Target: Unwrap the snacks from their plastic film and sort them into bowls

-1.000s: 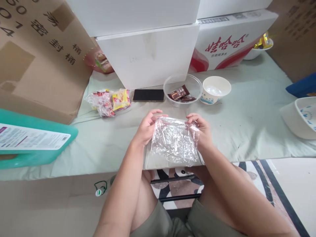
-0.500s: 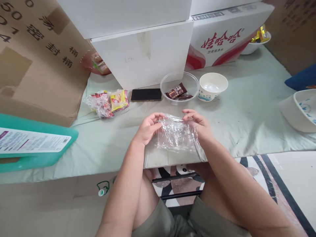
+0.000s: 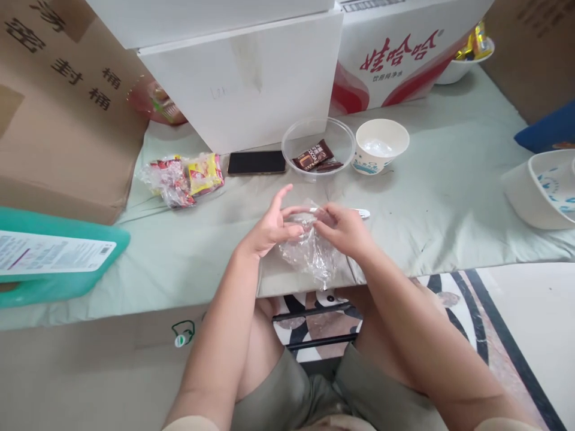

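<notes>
A clear plastic bag [image 3: 314, 257] hangs crumpled between my hands, just above the front part of the cloth-covered table. My left hand [image 3: 272, 226] holds its upper left side between thumb and a bent finger, with the index finger raised. My right hand [image 3: 344, 228] pinches the gathered top of the bag, close to the left fingertips. From behind the right hand pokes the end of a small white item [image 3: 363, 213]; the rest of it is hidden. Just beyond are a clear round bowl [image 3: 345, 146] with brown cocoa snack packets [image 3: 312, 157] and a paper cup [image 3: 371, 161] holding clear plastic.
Yellow and red snack packets [image 3: 204, 175] lie left of a black phone [image 3: 256, 162]. White boxes [image 3: 251, 78] stand at the back. A green jug [image 3: 63, 263] is at left, a white tub [image 3: 530, 191] at right. The table's front edge runs above my knees.
My right hand has moved left toward my left hand, and the bag, spread wide before, is now bunched together. The white item's end has come into sight. The camera view has shifted slightly.
</notes>
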`<state>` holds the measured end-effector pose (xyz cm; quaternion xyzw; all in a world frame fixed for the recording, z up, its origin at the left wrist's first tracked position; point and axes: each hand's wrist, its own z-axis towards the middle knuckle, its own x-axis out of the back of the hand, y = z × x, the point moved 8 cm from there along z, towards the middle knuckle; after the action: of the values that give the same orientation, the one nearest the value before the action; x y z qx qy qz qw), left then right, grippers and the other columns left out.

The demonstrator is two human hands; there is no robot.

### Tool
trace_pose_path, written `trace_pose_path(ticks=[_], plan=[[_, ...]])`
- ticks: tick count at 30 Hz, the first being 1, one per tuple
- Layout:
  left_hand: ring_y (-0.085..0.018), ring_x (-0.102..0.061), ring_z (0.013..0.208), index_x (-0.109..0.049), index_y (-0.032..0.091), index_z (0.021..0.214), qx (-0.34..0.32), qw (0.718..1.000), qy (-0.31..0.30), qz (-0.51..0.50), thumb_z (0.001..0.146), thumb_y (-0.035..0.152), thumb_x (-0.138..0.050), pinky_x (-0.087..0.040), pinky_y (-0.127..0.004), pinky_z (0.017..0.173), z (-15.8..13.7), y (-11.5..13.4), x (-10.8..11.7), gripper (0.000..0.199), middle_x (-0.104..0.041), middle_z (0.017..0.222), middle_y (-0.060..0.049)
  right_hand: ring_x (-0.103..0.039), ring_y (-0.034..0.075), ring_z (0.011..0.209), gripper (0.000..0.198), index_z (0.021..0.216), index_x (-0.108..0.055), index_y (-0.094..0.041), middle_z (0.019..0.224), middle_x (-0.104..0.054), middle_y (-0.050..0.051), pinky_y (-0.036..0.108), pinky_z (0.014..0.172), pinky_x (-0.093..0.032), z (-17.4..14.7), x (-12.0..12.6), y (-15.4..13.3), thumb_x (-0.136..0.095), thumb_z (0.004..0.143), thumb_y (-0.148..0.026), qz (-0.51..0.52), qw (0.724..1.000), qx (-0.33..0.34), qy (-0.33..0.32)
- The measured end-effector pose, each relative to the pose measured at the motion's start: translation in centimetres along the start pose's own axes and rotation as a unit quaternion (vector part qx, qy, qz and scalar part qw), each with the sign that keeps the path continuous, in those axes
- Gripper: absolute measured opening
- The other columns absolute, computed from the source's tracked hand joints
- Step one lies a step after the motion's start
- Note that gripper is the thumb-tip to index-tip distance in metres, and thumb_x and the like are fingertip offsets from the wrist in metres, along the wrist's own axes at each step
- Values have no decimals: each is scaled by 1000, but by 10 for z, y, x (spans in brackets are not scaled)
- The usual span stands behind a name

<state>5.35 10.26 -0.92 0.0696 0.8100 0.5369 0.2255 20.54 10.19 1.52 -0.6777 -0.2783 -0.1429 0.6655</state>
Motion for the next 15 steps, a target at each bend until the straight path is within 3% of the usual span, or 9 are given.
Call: trace_pose_path(ticks=[1,3,6,9,12,15], plan=[[-17,-72,83,-54,30,139,27,999,7,18,63,22,-86,-56,-27,72,0,-5,0,82,-73,115,-7,-62,20,70,16,90,-65,-22,74,-69,2,33,69,-45,0,2,1,-62,81,-35,8,1000,1,7],[-14,-68,71,-68,18,115,57,995,35,72,63,18,-82,-52,-24,64,0,-11,5,54,-75,91,-6,-63,20,73,20,96,-64,-23,79,-71,2,33,71,-46,0,9,5,-64,80,-35,43,999,0,20],[-10,-60,57,-72,14,85,26,990,112,87,65,20,-75,-44,-21,52,-1,-4,21,21,-73,76,-5,-65,21,77,24,98,-63,-24,82,-72,3,37,77,-49,0,22,18,-67,77,-35,90,994,-24,59],[-13,-63,58,-71,16,87,-23,986,166,-5,66,25,-69,-45,-23,51,-3,6,32,23,-75,80,-5,-68,23,96,30,101,-60,-25,101,-73,6,39,89,-51,0,28,24,-67,77,-40,206,973,-24,99],[-17,-69,65,-71,17,92,-42,981,168,-88,64,27,-67,-52,-27,57,-3,7,29,30,-76,81,-4,-67,24,109,53,122,-52,-29,120,-69,7,39,92,-53,1,13,19,-69,76,-49,355,933,-24,56],[-19,-72,66,-71,16,88,-19,988,122,-96,61,29,-71,-55,-30,62,3,0,16,30,-76,78,-5,-68,22,94,48,115,-55,-27,105,-71,5,36,82,-54,3,1,19,-70,74,-47,353,933,-65,36]])
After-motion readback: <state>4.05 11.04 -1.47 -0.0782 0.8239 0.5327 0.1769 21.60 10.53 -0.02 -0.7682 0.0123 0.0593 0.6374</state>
